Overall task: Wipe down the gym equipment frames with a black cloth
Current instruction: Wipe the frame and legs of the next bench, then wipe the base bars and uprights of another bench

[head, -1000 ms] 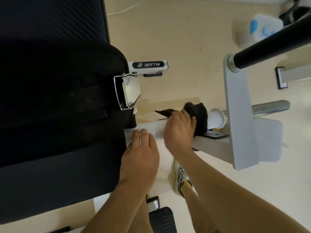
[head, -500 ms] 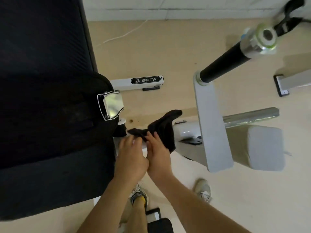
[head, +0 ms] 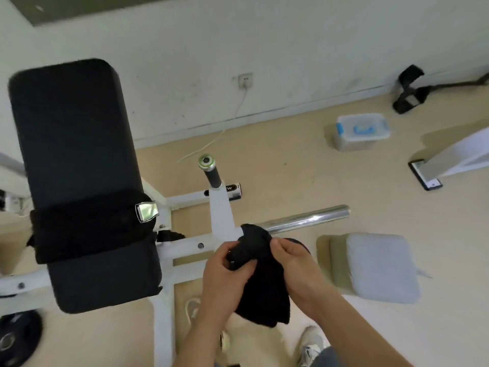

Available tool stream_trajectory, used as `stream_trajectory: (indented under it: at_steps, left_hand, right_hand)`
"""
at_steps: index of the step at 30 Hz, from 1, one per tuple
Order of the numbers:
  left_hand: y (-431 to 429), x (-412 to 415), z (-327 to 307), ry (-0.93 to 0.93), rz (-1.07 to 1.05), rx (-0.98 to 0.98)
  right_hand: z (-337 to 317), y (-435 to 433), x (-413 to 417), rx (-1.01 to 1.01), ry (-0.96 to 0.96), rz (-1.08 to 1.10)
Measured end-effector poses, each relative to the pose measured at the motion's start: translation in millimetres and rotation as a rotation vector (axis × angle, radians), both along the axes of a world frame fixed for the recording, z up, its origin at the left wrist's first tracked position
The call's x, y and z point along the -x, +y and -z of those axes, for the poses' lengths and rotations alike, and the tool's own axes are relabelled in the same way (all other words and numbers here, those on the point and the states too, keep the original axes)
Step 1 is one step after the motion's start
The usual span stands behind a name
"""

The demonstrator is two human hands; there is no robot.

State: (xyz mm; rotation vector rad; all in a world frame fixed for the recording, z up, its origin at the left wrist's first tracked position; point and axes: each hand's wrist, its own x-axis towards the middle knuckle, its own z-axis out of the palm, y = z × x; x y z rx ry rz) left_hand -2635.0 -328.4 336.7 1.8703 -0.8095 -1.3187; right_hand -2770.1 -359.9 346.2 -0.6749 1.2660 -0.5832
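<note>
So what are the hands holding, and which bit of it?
Both hold the black cloth near its top: the left hand grips a bunched-up bit, the right hand pinches the edge beside it. The rest hangs down.

Left hand (head: 225, 276) and right hand (head: 296, 263) bare, forearms uncovered down to the frame bottom. Pale off-white sneakers on feet: left sneaker (head: 191, 309) partly hidden behind forearm, right sneaker (head: 312, 344) white with grey panels and laces. Strip of grey-blue trouser fabric (head: 326, 356) at bottom edge beside right sneaker.
</note>
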Motion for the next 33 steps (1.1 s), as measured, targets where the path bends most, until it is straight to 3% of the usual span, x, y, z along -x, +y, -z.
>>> stream_trajectory:
  at_steps: [4,8,12,15,17,21,23,27,28,30,32,33]
  left_hand:
    - [-8,66,-55,0.059,-0.138,0.083]
    - [-19,102,-99,0.058,-0.008,0.112]
    - [-41,122,-122,0.002,0.127,0.174]
    - [-68,128,-125,-0.036,0.237,0.163]
    - [-86,130,-128,0.002,0.245,0.146]
    - [-124,137,-155,0.351,0.123,0.133]
    - [-132,141,-166,0.486,0.050,0.092]
    - [-160,152,-176,0.592,0.115,0.046]
    - [-167,157,-177,0.604,0.118,0.056]
    - [-181,170,-179,0.658,0.130,0.063]
    - [-194,192,-180,0.712,0.219,0.080]
    - [-200,205,-179,0.726,0.285,0.100]
  right_hand:
    - [-59,-8,81,0.084,0.069,0.106]
    - [-98,-18,143,0.178,0.060,0.208]
    - [-119,-33,174,0.458,0.512,0.193]
    - [-133,-51,192,0.595,0.648,0.210]
    - [-143,-64,200,0.590,0.630,0.236]
    - [-164,-88,209,0.339,0.349,0.234]
    - [-173,-95,215,0.257,0.241,0.119]
    - [-197,-119,240,0.340,0.170,-0.244]
    - [-199,-127,247,0.379,0.252,-0.330]
    - [-193,-146,263,0.491,0.621,-0.452]
    - [-184,-167,280,0.607,1.041,-0.477]
    - [-180,-176,290,0.658,1.165,-0.427]
